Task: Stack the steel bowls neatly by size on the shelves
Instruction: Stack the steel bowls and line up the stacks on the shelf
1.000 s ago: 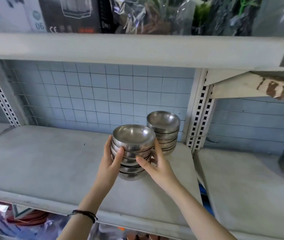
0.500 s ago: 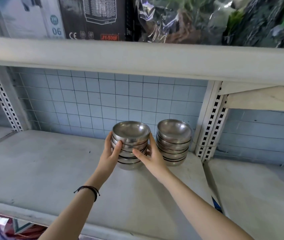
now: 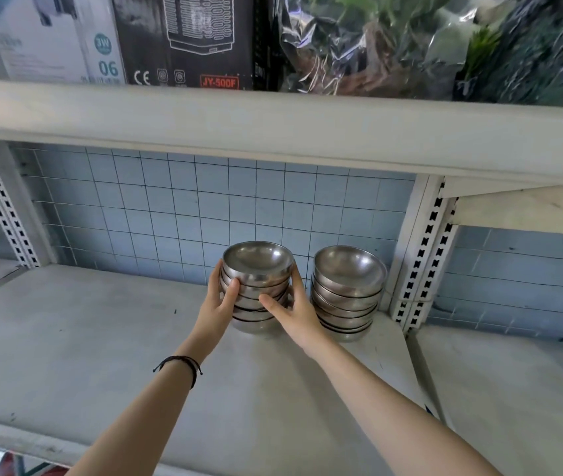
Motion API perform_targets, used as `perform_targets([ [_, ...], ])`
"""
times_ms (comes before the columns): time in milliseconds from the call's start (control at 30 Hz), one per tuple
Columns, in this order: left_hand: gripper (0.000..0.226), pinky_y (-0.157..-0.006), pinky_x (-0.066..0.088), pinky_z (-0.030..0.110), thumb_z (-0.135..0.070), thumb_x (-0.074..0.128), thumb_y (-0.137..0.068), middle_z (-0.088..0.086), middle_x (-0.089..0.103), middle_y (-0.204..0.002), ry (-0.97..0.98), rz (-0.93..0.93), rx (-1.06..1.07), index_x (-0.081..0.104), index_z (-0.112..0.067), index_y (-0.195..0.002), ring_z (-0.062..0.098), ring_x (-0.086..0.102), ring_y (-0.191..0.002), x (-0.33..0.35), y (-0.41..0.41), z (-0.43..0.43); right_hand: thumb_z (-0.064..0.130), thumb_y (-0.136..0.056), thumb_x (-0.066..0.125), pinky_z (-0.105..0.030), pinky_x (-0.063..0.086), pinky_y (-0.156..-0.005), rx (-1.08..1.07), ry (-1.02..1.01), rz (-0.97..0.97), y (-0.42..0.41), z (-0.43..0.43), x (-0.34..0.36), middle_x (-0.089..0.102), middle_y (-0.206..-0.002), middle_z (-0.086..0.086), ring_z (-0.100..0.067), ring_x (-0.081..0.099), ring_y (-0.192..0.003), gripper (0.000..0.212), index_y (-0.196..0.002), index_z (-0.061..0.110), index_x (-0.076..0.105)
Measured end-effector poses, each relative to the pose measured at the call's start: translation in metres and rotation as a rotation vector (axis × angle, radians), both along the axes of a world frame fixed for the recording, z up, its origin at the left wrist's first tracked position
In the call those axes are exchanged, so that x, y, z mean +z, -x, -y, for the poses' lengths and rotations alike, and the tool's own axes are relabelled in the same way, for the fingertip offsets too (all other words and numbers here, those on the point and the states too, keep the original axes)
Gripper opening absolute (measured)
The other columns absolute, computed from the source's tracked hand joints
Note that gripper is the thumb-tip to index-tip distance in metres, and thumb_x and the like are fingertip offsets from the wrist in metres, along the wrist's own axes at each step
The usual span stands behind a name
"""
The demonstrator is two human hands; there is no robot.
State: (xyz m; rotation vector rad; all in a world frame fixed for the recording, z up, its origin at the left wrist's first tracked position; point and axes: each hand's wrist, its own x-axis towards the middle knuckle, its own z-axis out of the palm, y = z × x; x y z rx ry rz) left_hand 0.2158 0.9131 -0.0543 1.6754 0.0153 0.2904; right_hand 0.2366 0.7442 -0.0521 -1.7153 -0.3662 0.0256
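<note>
Both hands are working one stack. The left hand [image 3: 220,304] is gripping the left stack [image 3: 256,269] of steel bowls from its left side, thumb lying across the front of the upper bowls, fingers wrapping round behind. The right hand [image 3: 294,310] is gripping the same stack from the right, thumb pointing across the front at mid-height, fingers curling up the far side. So neither hand is free; both are closing on that stack.

The left stack is several nested bowls, mouths up, standing roughly upright. Its bottom bowl is looking seated on the grey shelf [image 3: 101,338], towards the back, though contact is hard to confirm from this angle.

The right stack [image 3: 348,280], similar-looking bowls, is sitting just beside it with a small gap showing, nobody touching it. It is leaning slightly, with the rims not lining up perfectly. It is standing close to the slotted upright [image 3: 421,262] at the shelf's right end.

A wire grid [image 3: 170,207] is running behind both stacks. A dark bracelet [image 3: 184,364] is sitting on the left wrist.

The upper shelf [image 3: 273,132] is carrying a white box [image 3: 60,36], a black box [image 3: 187,39] and plastic-wrapped greenery [image 3: 393,42]. A neighbouring shelf [image 3: 513,389] is continuing right of the upright.
</note>
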Motion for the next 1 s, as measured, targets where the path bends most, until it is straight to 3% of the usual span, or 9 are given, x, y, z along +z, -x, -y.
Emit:
perform_targets([
  [133,0.092,-0.107,0.043,0.048,-0.088,0.05,-0.065,-0.011,0.051,-0.139,0.006,0.002,-0.019,0.025,-0.048,-0.144,0.011,0.051,-0.127,-0.004,-0.002,-0.001,0.036,-0.089,0.071,0.0,0.033,-0.091,0.02,0.059,-0.034,-0.001,0.001,0.003,0.04,-0.139,0.022,0.007,0.041,-0.127,0.094,-0.156,0.036,0.004],
  [200,0.09,-0.109,0.04,0.045,-0.084,0.049,-0.07,-0.01,0.048,-0.143,-0.007,-0.012,-0.039,0.021,-0.046,-0.147,0.01,0.049,-0.129,-0.002,0.0,0.0,0.038,-0.09,0.069,-0.006,0.032,-0.096,0.037,0.075,-0.05,0.001,0.003,0.004,0.037,-0.139,0.021,0.004,0.037,-0.128,0.096,-0.155,0.037,0.0],
  [300,0.075,-0.114,0.03,0.031,-0.06,0.044,-0.091,-0.009,0.033,-0.153,-0.047,-0.015,-0.061,0.01,-0.035,-0.153,0.007,0.036,-0.137,0.004,0.004,0.003,0.037,-0.091,0.068,-0.011,0.031,-0.098,0.04,0.09,-0.071,0.003,0.007,0.004,0.036,-0.138,0.022,0.003,0.036,-0.129,0.096,-0.155,0.037,-0.003],
  [367,0.073,-0.116,0.025,0.031,-0.051,0.043,-0.096,-0.008,0.026,-0.157,-0.067,-0.014,-0.056,0.006,-0.029,-0.155,0.008,0.028,-0.142,0.005,0.004,0.005,0.038,-0.09,0.069,-0.014,0.033,-0.101,0.026,0.098,-0.069,0.004,0.009,0.003,0.038,-0.139,0.022,0.0,0.038,-0.131,0.096,-0.155,0.038,-0.001],
  [500,0.068,-0.108,0.027,0.024,-0.039,0.044,-0.1,-0.005,0.032,-0.153,-0.091,-0.019,-0.041,0.008,-0.021,-0.155,0.008,0.033,-0.137,0.003,0.007,0.007,0.041,-0.088,0.07,-0.021,0.034,-0.108,0.024,0.131,-0.075,0.008,0.014,0.001,0.041,-0.146,0.016,-0.004,0.04,-0.134,0.096,-0.155,0.039,0.0],
  [633,0.083,-0.113,0.03,0.03,-0.056,0.047,-0.087,-0.007,0.037,-0.151,-0.086,-0.02,-0.028,0.011,-0.023,-0.154,0.008,0.037,-0.137,0.004,0.013,0.009,0.046,-0.088,0.069,-0.029,0.034,-0.114,0.041,0.174,-0.09,0.014,0.014,0.007,0.038,-0.153,0.012,-0.01,0.039,-0.139,0.099,-0.155,0.039,-0.004],
  [733,0.09,-0.118,0.027,0.038,-0.062,0.046,-0.082,-0.006,0.035,-0.153,-0.094,-0.041,-0.044,0.011,-0.022,-0.154,0.009,0.034,-0.14,0.006,0.015,0.009,0.046,-0.089,0.067,-0.026,0.033,-0.112,0.044,0.22,-0.101,0.016,0.015,0.012,0.036,-0.155,0.009,-0.012,0.038,-0.141,0.099,-0.156,0.035,-0.006],
  [867,0.095,-0.117,0.026,0.036,-0.071,0.042,-0.079,-0.002,0.039,-0.151,-0.14,-0.09,-0.019,0.013,-0.02,-0.154,0.014,0.035,-0.139,0.007,0.022,0.009,0.049,-0.09,0.065,-0.023,0.03,-0.109,0.051,0.305,-0.117,0.018,0.02,0.017,0.028,-0.16,0.004,-0.016,0.037,-0.142,0.103,-0.157,0.026,-0.011],
  [1000,0.073,-0.105,0.025,0.027,-0.052,0.039,-0.098,0.005,0.041,-0.15,-0.245,-0.165,0.041,0.01,-0.016,-0.155,0.02,0.034,-0.141,-0.001,0.026,0.003,0.05,-0.092,0.061,-0.029,0.026,-0.114,0.055,0.423,-0.132,0.023,0.026,0.019,0.021,-0.163,-0.001,-0.02,0.027,-0.148,0.1,-0.157,0.015,-0.006],
])
